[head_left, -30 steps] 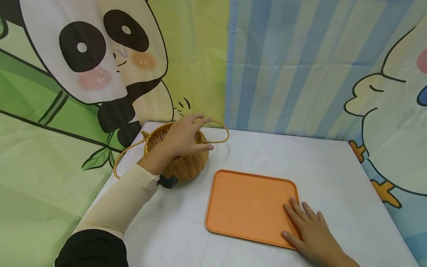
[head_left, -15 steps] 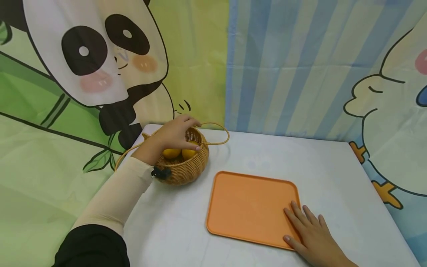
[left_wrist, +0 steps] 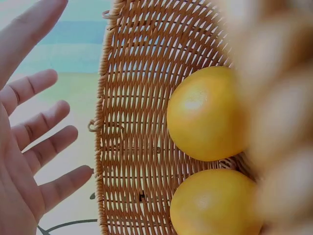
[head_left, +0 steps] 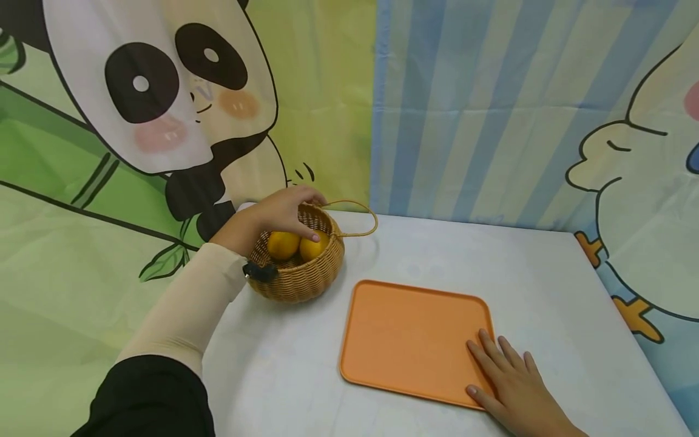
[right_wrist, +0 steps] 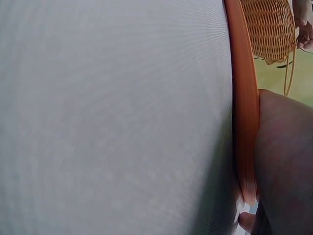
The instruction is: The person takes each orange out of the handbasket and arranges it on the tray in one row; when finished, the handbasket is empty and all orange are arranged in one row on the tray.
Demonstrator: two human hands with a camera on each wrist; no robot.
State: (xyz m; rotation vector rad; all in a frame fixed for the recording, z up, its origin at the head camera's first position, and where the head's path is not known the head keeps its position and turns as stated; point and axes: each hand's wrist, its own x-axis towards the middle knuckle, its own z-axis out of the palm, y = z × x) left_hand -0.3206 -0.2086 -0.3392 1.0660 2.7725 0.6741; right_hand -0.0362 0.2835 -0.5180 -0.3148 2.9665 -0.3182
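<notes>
- The left hand [head_left: 285,209] is above the wicker basket [head_left: 303,286], at its far side. Its grip is wide — the fingers stand apart from each other, and no fruit is between them.
- Two round yellow-orange fruits, a left fruit [head_left: 283,246] and a right fruit [head_left: 312,246], lie inside the basket, side by side. The thumb is near the right fruit; whether it touches, I cannot tell.
- The right hand [head_left: 510,385] rests on the right edge of the orange tray [head_left: 409,340], near the front corner. Its grip is loose — the fingers lie extended and somewhat spread.
- The tray lies flat on the white table [head_left: 557,297], to the right of the basket and nearer to the person.
- One thin handle [head_left: 376,223] of the basket reaches out to the right.
</notes>
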